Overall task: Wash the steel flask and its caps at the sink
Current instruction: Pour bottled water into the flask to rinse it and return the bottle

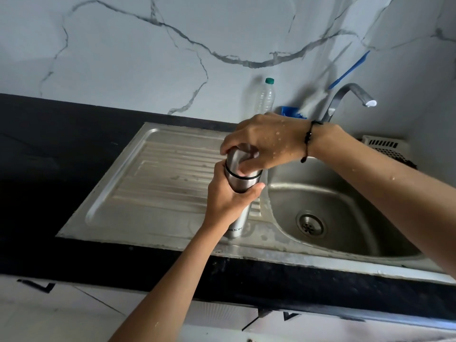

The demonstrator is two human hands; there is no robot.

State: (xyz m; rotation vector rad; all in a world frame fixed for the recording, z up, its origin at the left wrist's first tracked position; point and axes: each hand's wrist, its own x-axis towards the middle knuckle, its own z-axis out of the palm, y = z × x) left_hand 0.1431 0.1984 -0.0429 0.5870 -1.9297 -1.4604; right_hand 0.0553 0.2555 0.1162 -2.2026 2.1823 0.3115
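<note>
A steel flask (237, 224) stands upright on the front of the steel drainboard (158, 183), just left of the sink bowl (333, 213). My left hand (228, 196) grips the flask's upper body from the left. My right hand (269, 141), wet with droplets, comes from the right and curls over the steel outer cap (234, 160) on top of the flask. A black ring marks the joint between cap and body. Any inner cap is hidden.
A bent steel tap (350, 95) rises behind the bowl, with no water running. A clear plastic bottle with a green cap (266, 96) and a blue brush in a blue holder (292, 111) stand against the marble wall. A white basket (385, 145) sits far right. Black counter (49, 154) extends left.
</note>
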